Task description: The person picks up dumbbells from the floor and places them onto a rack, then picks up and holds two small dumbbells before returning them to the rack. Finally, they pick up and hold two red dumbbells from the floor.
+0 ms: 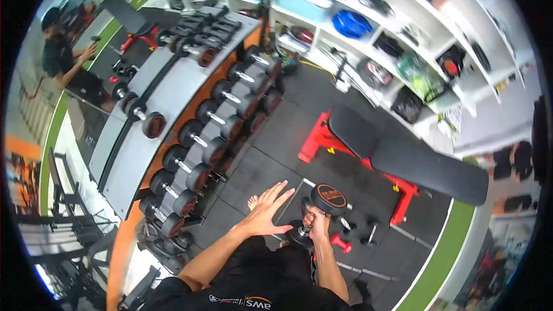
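Observation:
My right hand [316, 222] is wrapped round the handle of a black round-headed dumbbell [329, 198], held in front of my body. One head, with orange-brown markings, faces up; the other head is lower, beside my fingers. Just left of it, my left hand [267, 210] is spread with its fingers apart and holds nothing. Its thumb points toward the dumbbell's lower head; whether they touch I cannot tell. A red dumbbell [341, 243] lies on the floor to the right of my right forearm.
A rack of dumbbells [199, 139] stands at the left, beside a mirror showing a person. A black padded bench [429, 164] with red legs is at the right. Small dumbbells [372, 232] lie on the black floor. White shelves [368, 48] line the back.

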A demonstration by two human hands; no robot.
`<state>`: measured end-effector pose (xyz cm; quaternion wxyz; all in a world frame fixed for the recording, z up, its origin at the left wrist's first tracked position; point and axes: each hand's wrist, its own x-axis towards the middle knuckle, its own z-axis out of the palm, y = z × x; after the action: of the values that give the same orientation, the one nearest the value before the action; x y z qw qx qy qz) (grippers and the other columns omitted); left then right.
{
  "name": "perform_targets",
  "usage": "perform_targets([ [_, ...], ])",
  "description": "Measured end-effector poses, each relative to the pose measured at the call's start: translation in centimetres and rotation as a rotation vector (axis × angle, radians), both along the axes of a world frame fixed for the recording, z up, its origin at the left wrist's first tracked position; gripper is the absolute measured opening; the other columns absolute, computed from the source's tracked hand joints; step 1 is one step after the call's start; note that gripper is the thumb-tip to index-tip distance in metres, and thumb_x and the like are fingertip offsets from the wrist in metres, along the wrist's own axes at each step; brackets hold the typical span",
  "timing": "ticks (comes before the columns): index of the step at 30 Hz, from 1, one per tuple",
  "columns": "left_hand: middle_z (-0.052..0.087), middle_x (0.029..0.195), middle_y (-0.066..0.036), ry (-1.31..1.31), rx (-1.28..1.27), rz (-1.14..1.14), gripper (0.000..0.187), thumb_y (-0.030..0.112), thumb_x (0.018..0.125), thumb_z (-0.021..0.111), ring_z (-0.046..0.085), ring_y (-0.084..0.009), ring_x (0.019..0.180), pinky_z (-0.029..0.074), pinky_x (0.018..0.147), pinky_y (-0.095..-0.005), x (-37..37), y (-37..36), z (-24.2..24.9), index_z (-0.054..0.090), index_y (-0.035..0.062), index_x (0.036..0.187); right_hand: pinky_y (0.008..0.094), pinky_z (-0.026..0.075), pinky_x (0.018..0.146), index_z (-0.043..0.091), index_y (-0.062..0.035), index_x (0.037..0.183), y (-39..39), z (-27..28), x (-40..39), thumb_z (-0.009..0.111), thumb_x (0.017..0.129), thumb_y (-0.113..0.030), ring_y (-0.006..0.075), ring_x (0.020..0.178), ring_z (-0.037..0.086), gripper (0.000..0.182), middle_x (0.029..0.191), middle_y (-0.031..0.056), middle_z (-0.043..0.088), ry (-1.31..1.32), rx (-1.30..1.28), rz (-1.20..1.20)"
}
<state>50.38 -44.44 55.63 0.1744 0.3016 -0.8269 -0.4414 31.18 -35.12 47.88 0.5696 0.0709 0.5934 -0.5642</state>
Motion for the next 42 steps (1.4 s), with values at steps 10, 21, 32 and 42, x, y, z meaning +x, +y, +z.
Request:
perform_targets([
  [10, 0.024, 0.156, -0.021, 0.08, -0.093, 0.244, 0.102, 0.036, 0.068, 0.083, 0.027, -0.0397, 0.143, 0.026, 0.114, -0.0504, 7.7, -10.3, 1.6, 0.031, 0.0084, 0.151, 0.028, 0.033, 0.042, 0.047, -0.0095, 0.066, -18.4, 6.3, 7.1, 0.069, 0.081, -0.007, 0.0116, 0.041, 0.039, 0.026, 0.051, -0.0009, 0.039, 0.128, -0.165, 0.327],
  [21, 0.039, 0.147, -0.025, 0.201, 0.152, 0.57, 0.098, 0.037, 0.075, 0.08, 0.043, -0.0411, 0.133, 0.035, 0.111, -0.0467, 6.7, -21.7, -2.8, 0.027, -0.0005, 0.148, 0.0234, 0.034, 0.041, 0.059, -0.0084, 0.08, -38.5, 7.7, 10.8, 0.072, 0.088, -0.014, 0.007, 0.043, 0.044, 0.017, 0.055, -0.0035, 0.048, 0.062, -0.322, 0.838],
  [32, 0.052, 0.134, -0.023, 0.054, 0.08, 0.894, 0.101, 0.045, 0.062, 0.087, 0.045, -0.0359, 0.132, 0.035, 0.11, -0.0439, 5.9, -31.2, -1.7, 0.043, -0.0043, 0.138, 0.0254, 0.041, 0.046, 0.055, -0.0061, 0.089, -53.4, 9.6, 16.4, 0.069, 0.091, -0.023, 0.0076, 0.052, 0.05, 0.022, 0.064, -0.0007, 0.052, 0.191, -0.368, 1.386],
  [42, 0.062, 0.11, -0.026, 0.092, 0.027, 1.221, 0.056, -0.001, 0.065, 0.067, 0.06, -0.043, 0.105, 0.049, 0.091, -0.0451, 9.8, -37.9, -6.7, 0.055, -0.0046, 0.119, 0.028, 0.045, 0.058, 0.051, -0.0002, 0.111, -61.8, 6.0, 24.1, 0.066, 0.089, -0.008, 0.0109, 0.067, 0.054, 0.029, 0.08, 0.0037, 0.055, 0.383, -0.413, 1.589],
])
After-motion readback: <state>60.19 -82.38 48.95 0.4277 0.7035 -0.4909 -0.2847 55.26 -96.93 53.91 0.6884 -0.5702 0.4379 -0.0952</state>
